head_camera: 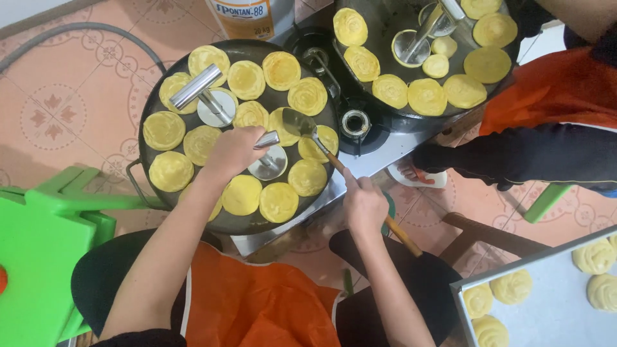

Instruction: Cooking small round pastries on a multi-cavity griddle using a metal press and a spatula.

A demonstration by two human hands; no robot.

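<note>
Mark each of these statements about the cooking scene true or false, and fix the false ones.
1. The left hand grips a metal press standing in the near pan. True.
2. The right hand holds a whisk. False: it holds a wooden-handled spatula.
3. Flat yellow dough rounds fill the near pan. True.
4. The tray at lower right holds bottles. False: it holds uncooked dough spirals.
5. A second press stands in the near pan untouched. True.
</note>
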